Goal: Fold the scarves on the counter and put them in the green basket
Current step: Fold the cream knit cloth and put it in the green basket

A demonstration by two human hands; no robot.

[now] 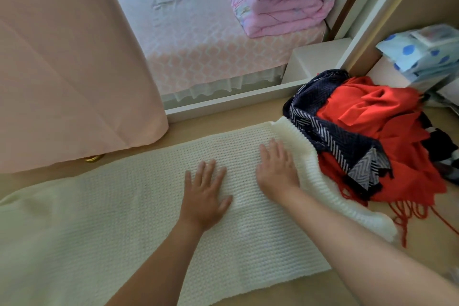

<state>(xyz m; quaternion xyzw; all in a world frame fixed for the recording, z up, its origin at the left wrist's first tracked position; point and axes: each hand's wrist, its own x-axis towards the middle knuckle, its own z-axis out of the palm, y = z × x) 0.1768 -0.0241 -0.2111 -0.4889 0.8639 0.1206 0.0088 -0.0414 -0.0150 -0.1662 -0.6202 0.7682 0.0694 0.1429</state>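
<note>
Head camera looks steeply down, close over the counter (223,117), toward the bed (198,40).

Body in view: two hands, two forearms, all bare. Left hand (205,196): back of the hand shows, four fingers plus thumb all visible, nails look short, too small to say more. Right hand (277,171): back shows too, fingers visible, thumb side partly hidden. Left forearm (159,263) and right forearm (347,238) are uncovered right out to the frame edge. Both are slim and taper to narrow wrists.
</note>
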